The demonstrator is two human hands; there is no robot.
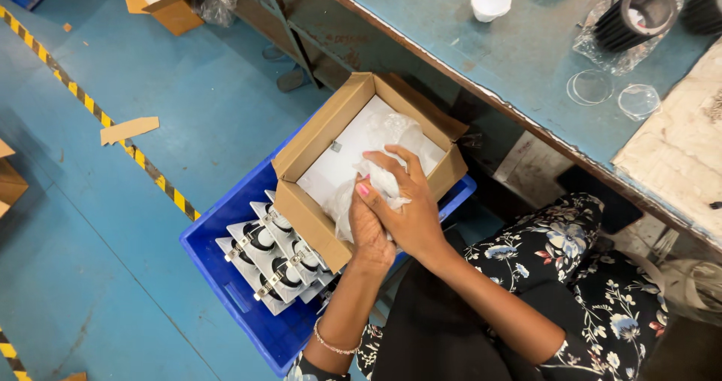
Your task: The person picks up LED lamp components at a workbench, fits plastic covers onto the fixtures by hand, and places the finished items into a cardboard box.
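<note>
Both of my hands are together over an open brown cardboard box (308, 144) that rests on a blue plastic crate (226, 276). My right hand (410, 204) lies on top, its fingers closed around a crumpled clear plastic bag (391, 133) that spills out of the box. My left hand (368, 230) sits under it, gripping the same plastic from below. The box has a white lining inside. Several white square light fittings (274, 264) with round black centres lie stacked in the crate beside the box.
A worn teal workbench (481, 57) runs across the top right with a white cup (490, 1), a black finned part in plastic (635, 16) and two clear discs (613, 95). Another cardboard box (162, 1) sits on the blue floor, past yellow-black tape (98, 114).
</note>
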